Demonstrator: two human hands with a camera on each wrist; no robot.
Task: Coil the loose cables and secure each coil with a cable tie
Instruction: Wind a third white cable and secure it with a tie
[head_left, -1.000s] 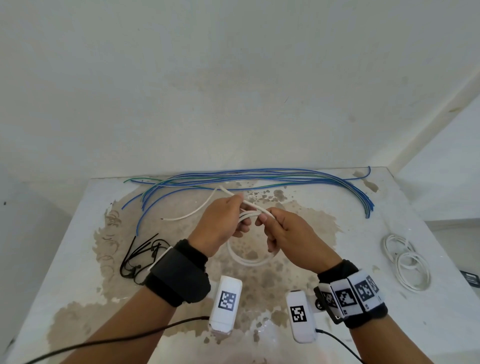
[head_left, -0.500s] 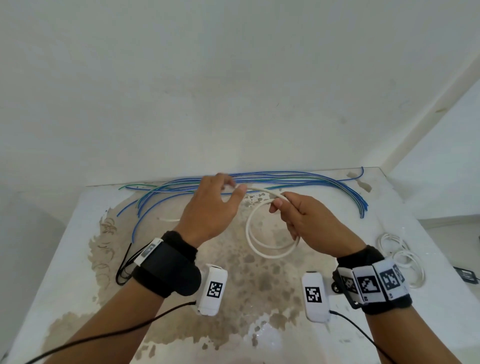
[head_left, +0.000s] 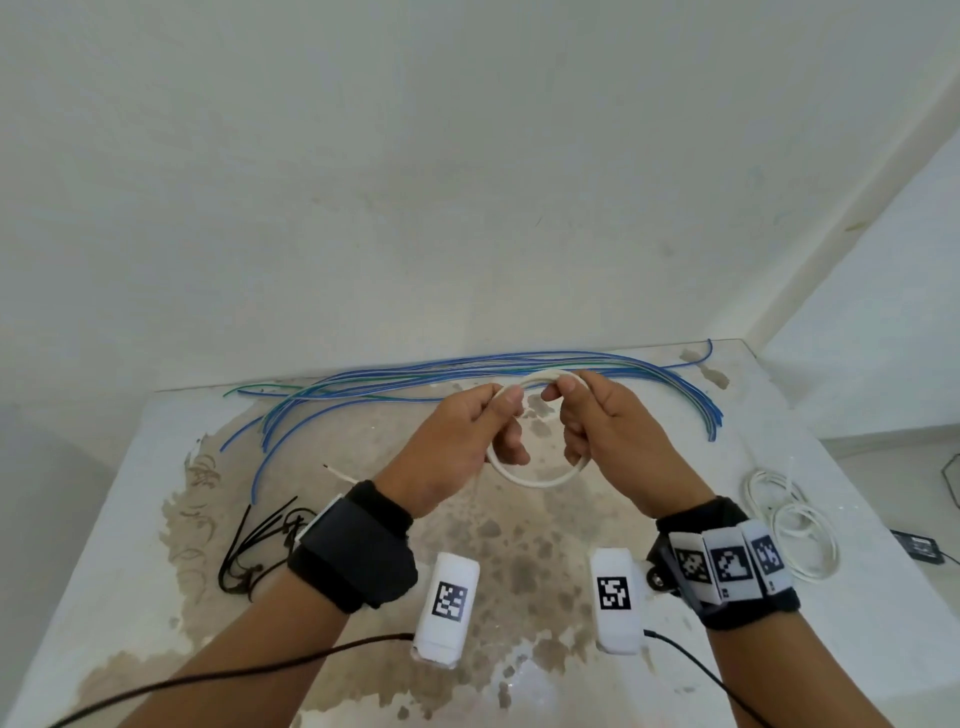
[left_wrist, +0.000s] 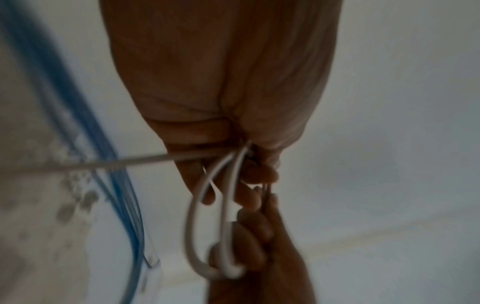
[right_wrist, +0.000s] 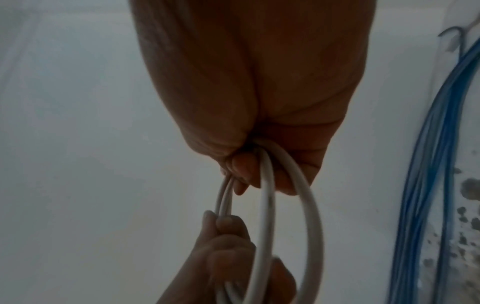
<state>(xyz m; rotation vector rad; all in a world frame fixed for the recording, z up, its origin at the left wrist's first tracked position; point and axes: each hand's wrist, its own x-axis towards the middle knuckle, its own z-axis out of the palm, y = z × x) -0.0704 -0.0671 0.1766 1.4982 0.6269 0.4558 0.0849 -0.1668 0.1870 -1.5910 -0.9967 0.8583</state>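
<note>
Just above the stained bench (head_left: 810, 499), I hold a white cable (head_left: 540, 480) wound into a round coil between my two hands. My left hand (head_left: 457, 441) grips the coil's left side, thumb and forefinger pinching the top of the loop, the other fingers curled through it. My right hand (head_left: 613, 441) grips the right side the same way, fingers curled round the strands, thumb near the top. The two thumbs sit close together, almost touching. The coil hangs between my hands, its lower curve dipping below my fingers. A loose tail of the white cable trails from my left hand toward the left, ending over the bench. Beyond my hands, a bundle of blue wires (head_left: 467, 366) lies stretched across the far side of the bench. Black cable ties (head_left: 254, 545) lie in a heap by my left wrist. Two finished white coils (head_left: 795, 525) rest near the right edge.
</note>
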